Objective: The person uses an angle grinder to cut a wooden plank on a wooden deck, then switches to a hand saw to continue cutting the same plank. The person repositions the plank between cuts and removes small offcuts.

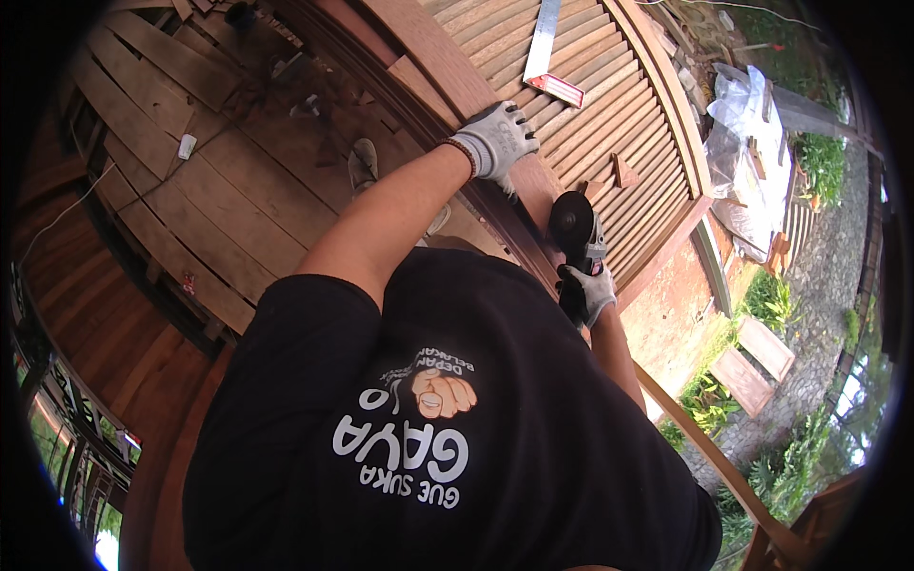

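Note:
A louvred wooden panel (pixel 609 119) with many slats lies in front of me, inside a reddish-brown frame. My left hand (pixel 500 141), in a grey-white glove with dark fingertips, rests on the frame's near rail, fingers spread toward the slats. My right hand (pixel 592 290), also gloved, is closed around the body of an angle grinder (pixel 594 249). The grinder's dark round disc (pixel 572 219) is over the rail, near the slats; whether it touches wood I cannot tell. A square (pixel 541 48) with a red-and-white stock lies across the slats beyond my left hand.
Small wood offcuts (pixel 625 171) sit on the slats near the grinder. At left is a plank platform (pixel 238 181) with a cable and a white plug-like piece (pixel 187 147). Clear plastic sheeting (pixel 747 143) and two boards (pixel 752 366) lie to the right, beside plants and stone paving.

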{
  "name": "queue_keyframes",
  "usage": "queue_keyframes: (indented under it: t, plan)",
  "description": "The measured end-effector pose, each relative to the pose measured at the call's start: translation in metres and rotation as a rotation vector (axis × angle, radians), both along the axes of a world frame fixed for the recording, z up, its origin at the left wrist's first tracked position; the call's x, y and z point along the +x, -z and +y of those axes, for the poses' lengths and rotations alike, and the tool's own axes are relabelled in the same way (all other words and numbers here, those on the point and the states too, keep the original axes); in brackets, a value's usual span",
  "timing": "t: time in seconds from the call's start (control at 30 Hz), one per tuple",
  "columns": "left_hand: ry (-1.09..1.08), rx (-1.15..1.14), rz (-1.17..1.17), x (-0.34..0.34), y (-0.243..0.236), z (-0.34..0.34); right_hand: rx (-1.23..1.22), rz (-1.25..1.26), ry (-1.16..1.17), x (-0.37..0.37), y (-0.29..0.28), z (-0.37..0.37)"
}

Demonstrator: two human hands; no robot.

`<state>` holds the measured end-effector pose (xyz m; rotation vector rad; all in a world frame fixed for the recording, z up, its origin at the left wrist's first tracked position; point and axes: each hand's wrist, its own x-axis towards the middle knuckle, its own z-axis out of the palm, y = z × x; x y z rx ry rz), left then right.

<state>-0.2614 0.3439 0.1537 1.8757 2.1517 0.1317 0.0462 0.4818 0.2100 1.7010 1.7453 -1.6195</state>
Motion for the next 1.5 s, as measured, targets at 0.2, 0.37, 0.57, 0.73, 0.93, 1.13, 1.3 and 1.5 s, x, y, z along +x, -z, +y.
queue_keyframes:
  t: [0.2,0.37,0.57,0.73,0.93,1.13,1.3,1.5]
  plan:
    - [0.005,0.003,-0.008,0.000,0.000,0.000,-0.035,0.022,0.038,-0.003,0.008,0.006]
    - [0.008,0.036,0.000,0.000,0.001,-0.001,-0.073,0.057,0.062,-0.011,0.003,0.006]
    - [0.007,0.057,0.001,0.000,0.004,-0.001,-0.065,0.068,0.067,-0.015,0.006,0.011]
    - [0.001,0.038,0.000,0.001,0.003,-0.001,-0.068,0.075,0.045,-0.009,0.011,0.014]
    - [0.000,0.015,0.007,0.001,-0.001,0.000,0.012,0.037,-0.021,0.012,0.019,0.015]
    - [0.000,-0.023,0.036,0.002,0.001,0.002,0.002,0.000,-0.028,0.013,0.006,0.003]
    - [0.006,-0.024,0.012,0.002,-0.002,0.002,0.090,-0.045,-0.085,0.033,0.018,0.007]
    - [-0.001,-0.016,0.005,0.002,0.002,0.000,0.056,-0.085,-0.096,0.045,0.021,0.006]
